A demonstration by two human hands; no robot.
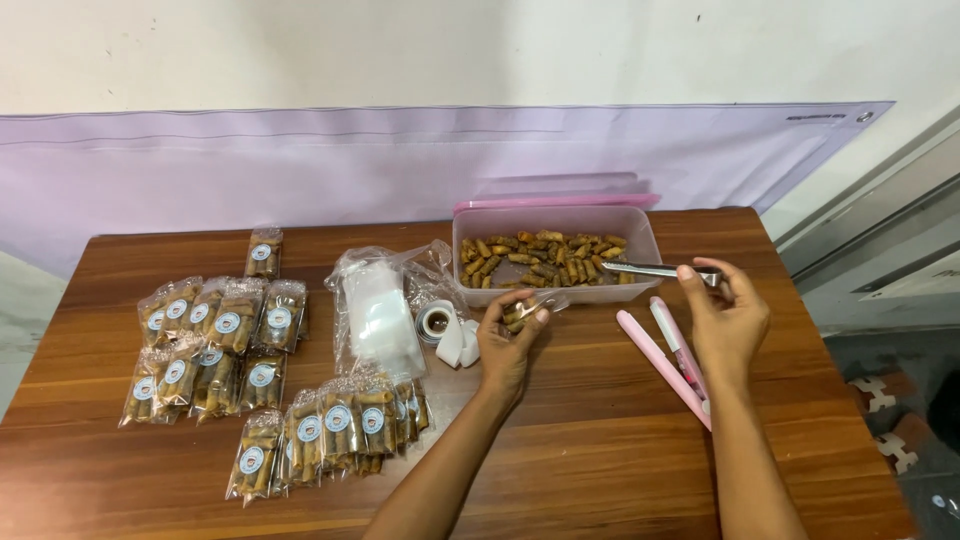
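The fingers (722, 272) of the right hand (728, 322) were pinched on the handle end of metal tongs (655, 269), whose tips reached over the rim into the pink plastic tub (640, 235) of small fried rolls (540, 258). The fingers (530, 312) of the left hand (510, 340) were curled around a small clear pouch (530, 308), already partly filled with rolls, and held just in front of the tub, a little above the counter (600, 460).

To do this step well, I judge that the mouth of the pouch should be kept open and close to the tub wall, so that each roll travels only a short way. The tongs should press lightly, because such rolls look brittle and can break.

The right hand was raised, palm turned to the left, wrist slightly bent, with the forearm coming up from the lower edge. The left forearm came diagonally from the bottom centre, palm turned toward the tub.

Just beside the right wrist lay a pink heat sealer (668, 362), open in a narrow V shape. Left of the left hand stood a roll of stickers (437, 322) and a bag of empty pouches (380, 310). Further left lay many filled packets (215, 345) with round labels, and another group (330, 430) nearer the front edge.
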